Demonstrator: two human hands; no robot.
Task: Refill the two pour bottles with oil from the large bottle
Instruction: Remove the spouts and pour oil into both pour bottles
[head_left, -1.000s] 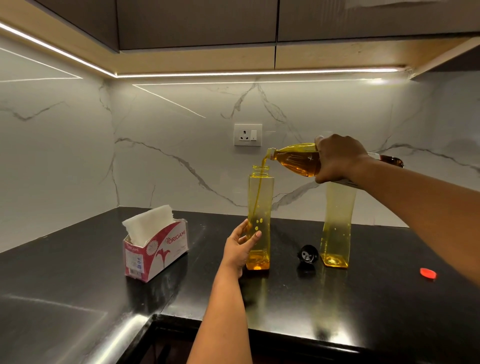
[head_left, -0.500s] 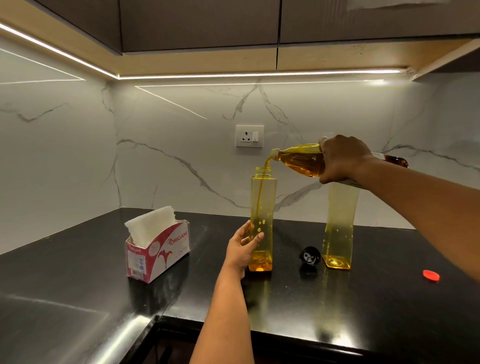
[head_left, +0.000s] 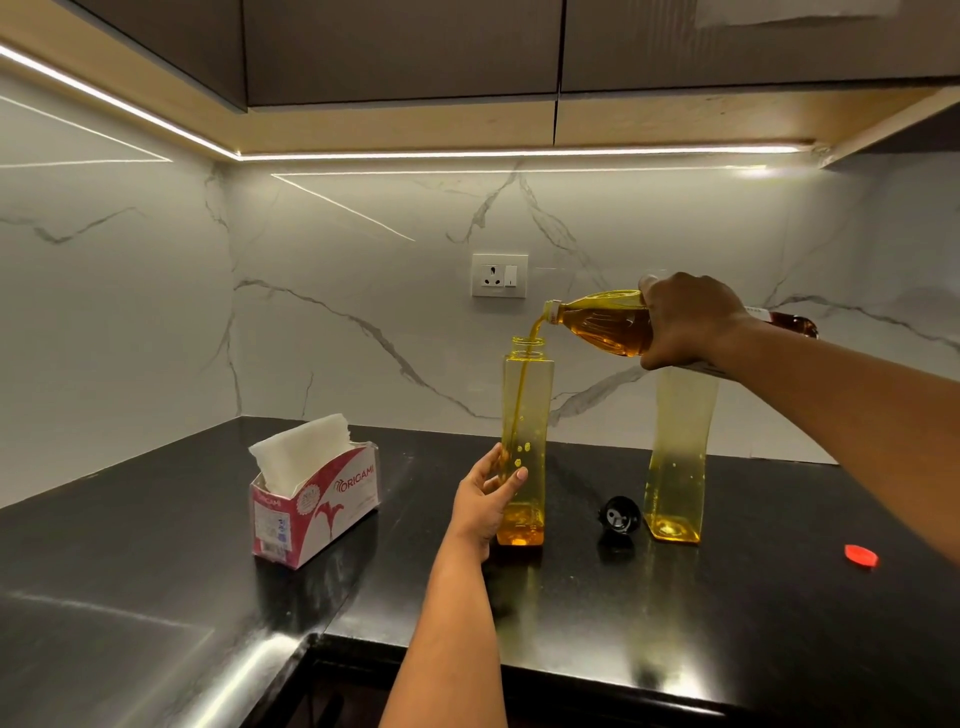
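My right hand (head_left: 685, 319) grips the large oil bottle (head_left: 602, 322), tipped almost flat with its mouth to the left. A thin stream of oil runs from it into the open neck of the left yellow pour bottle (head_left: 527, 400), which stands upright on the black counter (head_left: 727, 613) with a little oil at its bottom. My left hand (head_left: 485, 499) holds that bottle low on its left side, thumb in front. The second yellow pour bottle (head_left: 675, 467) stands to the right, its top hidden behind my right forearm.
A black bottle cap (head_left: 618, 514) lies between the two pour bottles. A red cap (head_left: 861, 555) lies at the right of the counter. A red-and-white tissue box (head_left: 317, 506) stands to the left. A wall socket (head_left: 500, 275) sits on the marble backsplash.
The pour continues with both hands holding their places. The oil level in the left pour bottle has barely risen; the view has shifted slightly.
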